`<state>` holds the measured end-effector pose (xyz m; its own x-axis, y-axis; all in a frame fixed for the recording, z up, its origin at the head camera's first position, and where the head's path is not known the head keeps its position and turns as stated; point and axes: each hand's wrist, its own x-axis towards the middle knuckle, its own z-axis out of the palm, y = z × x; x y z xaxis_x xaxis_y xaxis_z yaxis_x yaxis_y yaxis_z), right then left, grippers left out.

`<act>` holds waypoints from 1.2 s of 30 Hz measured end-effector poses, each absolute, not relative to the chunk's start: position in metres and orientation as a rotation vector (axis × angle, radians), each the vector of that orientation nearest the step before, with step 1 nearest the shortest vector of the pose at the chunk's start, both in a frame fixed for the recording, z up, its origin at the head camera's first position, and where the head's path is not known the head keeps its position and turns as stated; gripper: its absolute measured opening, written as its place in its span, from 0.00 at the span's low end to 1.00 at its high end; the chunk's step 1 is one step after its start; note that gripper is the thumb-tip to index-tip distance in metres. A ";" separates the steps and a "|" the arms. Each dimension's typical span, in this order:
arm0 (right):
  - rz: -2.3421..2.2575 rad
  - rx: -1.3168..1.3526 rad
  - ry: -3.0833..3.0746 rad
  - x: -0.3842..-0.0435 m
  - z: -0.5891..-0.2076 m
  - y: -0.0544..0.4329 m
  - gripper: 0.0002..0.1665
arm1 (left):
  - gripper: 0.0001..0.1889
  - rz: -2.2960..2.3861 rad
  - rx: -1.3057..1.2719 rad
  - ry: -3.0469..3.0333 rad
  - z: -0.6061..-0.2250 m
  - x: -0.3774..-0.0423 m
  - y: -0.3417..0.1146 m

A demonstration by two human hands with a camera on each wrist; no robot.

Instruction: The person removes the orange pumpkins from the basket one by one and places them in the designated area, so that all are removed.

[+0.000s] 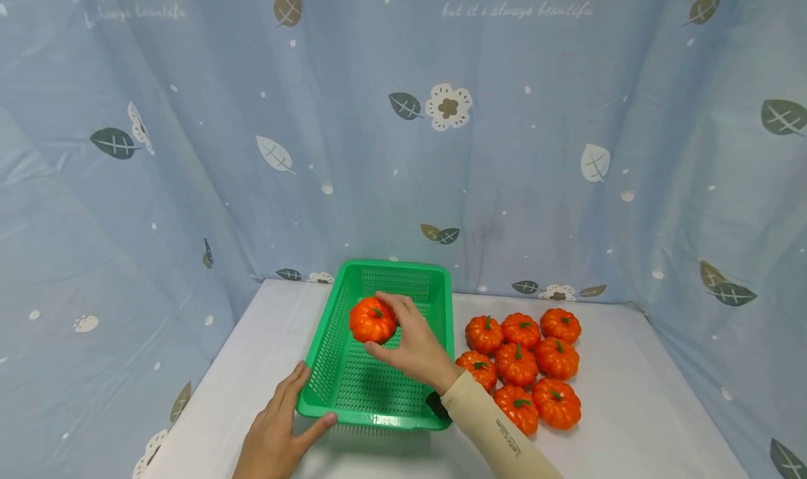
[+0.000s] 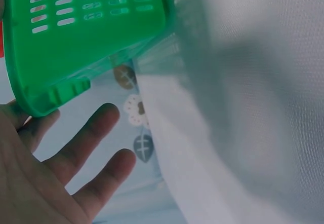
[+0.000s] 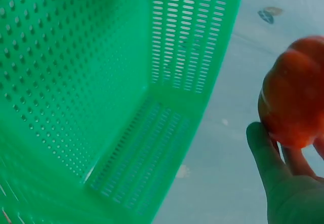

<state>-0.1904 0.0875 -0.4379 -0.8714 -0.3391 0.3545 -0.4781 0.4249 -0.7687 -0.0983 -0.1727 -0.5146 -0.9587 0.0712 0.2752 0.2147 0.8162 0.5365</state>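
Gripping a pumpkin (image 1: 370, 325) over the basket (image 1: 372, 388), the right hand (image 1: 410, 342) is apart from the left hand (image 1: 284, 419), which lies spread at the basket's near left corner. The held pumpkin is squat and round, its stem (image 1: 377, 312) pointing up. The basket's long axis runs toward the surface's (image 1: 630, 395) far edge; eight more pumpkins (image 1: 515, 370) sit right of the basket.
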 end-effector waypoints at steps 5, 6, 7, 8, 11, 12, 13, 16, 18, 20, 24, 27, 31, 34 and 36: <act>1.389 0.771 -2.641 -0.196 -0.444 0.085 0.46 | 0.48 -0.856 -0.219 -2.753 -0.515 -0.098 -0.173; 1.365 0.784 -2.663 -0.197 -0.445 0.084 0.46 | 0.48 -0.854 -0.218 -2.753 -0.515 -0.098 -0.173; 1.351 0.801 -2.678 -0.198 -0.446 0.084 0.46 | 0.48 -0.850 -0.219 -2.751 -0.515 -0.098 -0.173; 1.343 0.817 -2.690 -0.200 -0.447 0.083 0.47 | 0.48 -0.847 -0.219 -2.749 -0.515 -0.098 -0.173; 1.294 0.846 -2.724 -0.204 -0.452 0.080 0.47 | 0.48 -0.839 -0.218 -2.744 -0.515 -0.097 -0.173; 1.274 0.852 -2.732 -0.205 -0.454 0.079 0.47 | 0.48 -0.839 -0.219 -2.742 -0.515 -0.097 -0.173; 1.260 0.856 -2.737 -0.207 -0.456 0.077 0.47 | 0.48 -0.839 -0.220 -2.740 -0.516 -0.097 -0.173; 1.180 0.885 -2.770 -0.210 -0.462 0.073 0.46 | 0.48 -0.851 -0.225 -2.731 -0.517 -0.097 -0.173; 1.126 0.926 -2.792 -0.210 -0.465 0.070 0.46 | 0.48 -0.856 -0.231 -2.725 -0.518 -0.097 -0.172; 1.081 0.966 -2.833 -0.209 -0.467 0.068 0.46 | 0.48 -0.862 -0.237 -2.719 -0.518 -0.098 -0.171; 0.994 1.039 -2.911 -0.207 -0.474 0.063 0.46 | 0.48 -0.874 -0.227 -2.732 -0.517 -0.097 -0.170; 0.946 1.098 -2.940 -0.206 -0.478 0.057 0.46 | 0.49 -0.897 -0.205 -2.754 -0.517 -0.096 -0.169; 0.884 1.146 -2.962 -0.207 -0.483 0.049 0.46 | 0.49 -0.918 -0.194 -2.755 -0.518 -0.096 -0.169; 0.833 1.170 -2.967 -0.209 -0.486 0.045 0.46 | 0.49 -0.922 -0.197 -2.743 -0.518 -0.096 -0.169; 0.800 1.192 -2.962 -0.209 -0.487 0.043 0.46 | 0.49 -0.923 -0.193 -2.742 -0.518 -0.096 -0.170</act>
